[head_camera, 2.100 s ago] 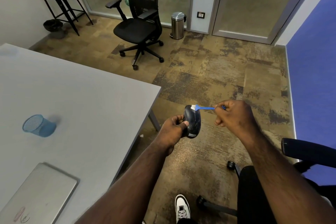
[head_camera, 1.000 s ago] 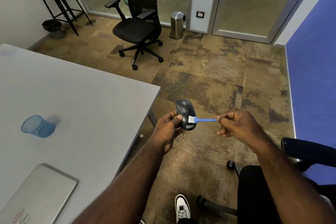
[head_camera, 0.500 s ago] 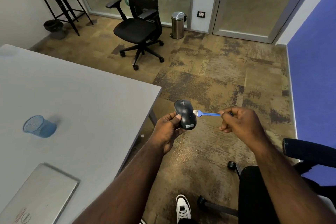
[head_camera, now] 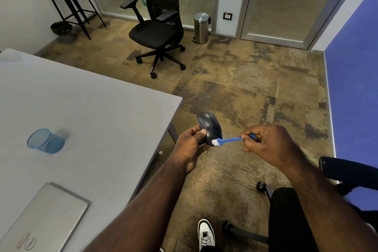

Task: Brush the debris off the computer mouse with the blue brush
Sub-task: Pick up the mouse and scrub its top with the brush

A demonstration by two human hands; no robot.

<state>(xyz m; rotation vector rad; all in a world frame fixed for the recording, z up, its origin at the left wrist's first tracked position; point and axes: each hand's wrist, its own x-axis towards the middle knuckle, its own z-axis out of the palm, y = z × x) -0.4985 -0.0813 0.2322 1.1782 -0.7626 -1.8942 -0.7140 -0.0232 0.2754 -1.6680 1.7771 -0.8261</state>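
Observation:
My left hand point(head_camera: 189, 145) grips a black computer mouse point(head_camera: 209, 127), holding it up over the carpet just off the table's corner, its top side facing me. My right hand point(head_camera: 266, 145) pinches the handle of a small blue brush point(head_camera: 227, 141). The brush's white bristles touch the mouse's lower right end. The far end of the handle is hidden inside my right fist.
A grey table point(head_camera: 92, 120) on the left carries a blue mesh cup point(head_camera: 46, 143) lying on its side and a closed silver laptop point(head_camera: 47, 219). A black office chair point(head_camera: 158, 24) and a steel bin point(head_camera: 201, 27) stand farther off. My seat's armrest point(head_camera: 347, 170) is at right.
The brush has swept from the mouse's upper right side down to its lower end. My right hand dropped slightly, and the mouse stays in my left hand with its top toward me.

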